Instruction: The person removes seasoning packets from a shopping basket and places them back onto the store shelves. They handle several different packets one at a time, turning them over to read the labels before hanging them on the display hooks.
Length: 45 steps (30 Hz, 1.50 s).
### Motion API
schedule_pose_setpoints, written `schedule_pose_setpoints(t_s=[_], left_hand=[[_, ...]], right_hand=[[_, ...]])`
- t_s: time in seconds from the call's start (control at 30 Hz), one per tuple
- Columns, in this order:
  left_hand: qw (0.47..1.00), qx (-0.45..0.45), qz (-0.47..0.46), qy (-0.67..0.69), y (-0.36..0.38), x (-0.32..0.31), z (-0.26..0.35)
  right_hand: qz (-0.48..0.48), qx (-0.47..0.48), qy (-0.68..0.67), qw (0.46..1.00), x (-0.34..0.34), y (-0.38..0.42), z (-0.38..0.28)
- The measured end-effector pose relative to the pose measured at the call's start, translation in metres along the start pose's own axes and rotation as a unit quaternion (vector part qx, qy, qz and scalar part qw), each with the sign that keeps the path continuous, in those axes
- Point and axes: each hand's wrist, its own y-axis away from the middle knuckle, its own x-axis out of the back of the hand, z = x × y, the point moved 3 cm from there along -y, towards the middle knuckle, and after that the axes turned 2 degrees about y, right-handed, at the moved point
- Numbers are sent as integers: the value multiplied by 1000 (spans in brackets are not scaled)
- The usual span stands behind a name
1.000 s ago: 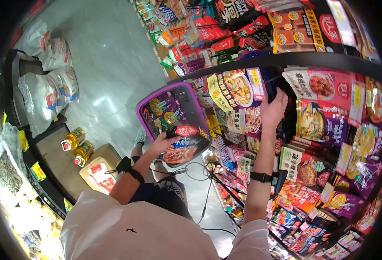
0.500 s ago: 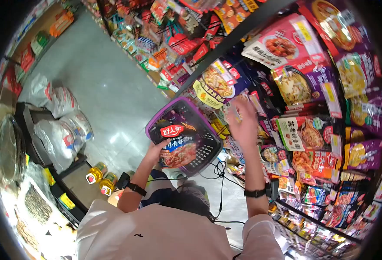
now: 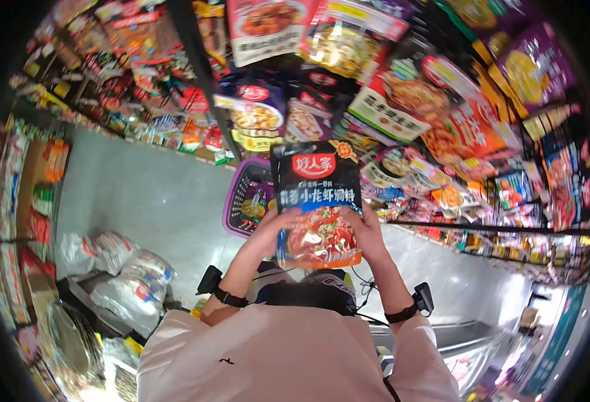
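Both my hands grip a black seasoning packet (image 3: pixel 316 191) with a red logo and a picture of crayfish on its lower half. My left hand (image 3: pixel 274 230) wraps round its left edge, and my right hand (image 3: pixel 367 232) pinches its right edge. The packet stands upright with its front towards me. Behind and to the left of it is a purple shopping basket (image 3: pixel 227 214), partly hidden by the packet. Inside the basket lies another packet (image 3: pixel 257 202) with purple and yellow on it.
Shelves of hanging and stacked seasoning packets (image 3: pixel 249 110) curve across the front and right. Grey floor (image 3: pixel 144 181) stretches out to the left. White plastic sacks (image 3: pixel 137 288) sit at the lower left, beside a dark display stand. A dark shelf post (image 3: pixel 204 74) rises near the front.
My right hand has come from the shelf to the packet, which is now raised in front of the basket and held by both hands. The view has turned towards the right.
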Motion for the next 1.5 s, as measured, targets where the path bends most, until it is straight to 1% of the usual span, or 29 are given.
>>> schedule_pose_setpoints(t_s=[0.07,0.1,0.2,0.23,0.27,0.33,0.4,0.43,0.47,0.53,0.57,0.63,0.73,0.77,0.87,0.9,1.0,1.03,1.07,1.13,1.2,1.23,1.27,1.33,1.4,1.5], left_hand=[[997,-11,-47,-62,2,-36,-7],[991,-4,-56,-124,-1,-39,-17],[977,-5,-60,-202,1,-64,-41],[976,15,-24,-215,6,-77,-45],[978,-13,-43,-205,-1,-75,-64],[980,42,-4,-192,1,-86,-87],[975,114,35,-186,9,-100,-111],[971,147,58,-182,12,-107,-123],[968,150,59,-192,11,-109,-136],[963,154,66,-211,6,-114,-161],[964,162,77,-194,6,-121,-170],[960,152,58,-229,1,-142,-182],[964,115,37,-237,-14,-173,-208],[966,99,28,-235,-22,-183,-215],[949,24,-3,-313,-41,-225,-223],[945,1,-11,-326,-47,-233,-226],[930,-33,-30,-365,-57,-292,-223],[919,-42,-46,-390,-59,-312,-219],[903,-60,-69,-419,-63,-331,-215],[886,-63,-74,-454,-73,-356,-210],[901,-64,-92,-420,-84,-382,-209],[899,-64,-83,-426,-89,-394,-206],[907,-38,-76,-412,-93,-405,-206],[914,-35,-80,-396,-107,-418,-205],[921,-48,-96,-374,-111,-440,-207],[922,-56,-95,-372,-121,-447,-211]], right_hand=[[64,-1,-23,998,22,10,-9],[80,-47,-11,996,40,15,-7],[100,-67,-28,992,81,26,19],[110,-5,-31,993,85,34,22],[76,-38,-54,995,93,46,26],[81,-108,-107,985,107,65,52],[51,-168,-109,979,128,87,74],[38,-165,-125,978,137,95,82],[24,-164,-141,976,146,103,91],[42,-198,-171,964,163,113,128],[39,-200,-184,962,177,118,138],[29,-204,-209,956,202,129,123],[-1,-178,-104,979,248,127,123],[30,-143,-127,981,261,130,121],[67,-143,-114,981,302,140,115],[65,-120,-143,980,315,146,104],[54,-67,-212,973,357,159,85],[76,-52,-255,963,368,159,87],[98,-37,-254,962,381,157,93],[142,-9,-253,957,406,154,100],[154,30,-282,947,426,157,87],[162,50,-296,940,437,159,76],[166,65,-283,943,447,159,70],[176,97,-253,946,468,160,56],[182,129,-241,945,481,169,36],[182,181,-226,940,493,181,11]])
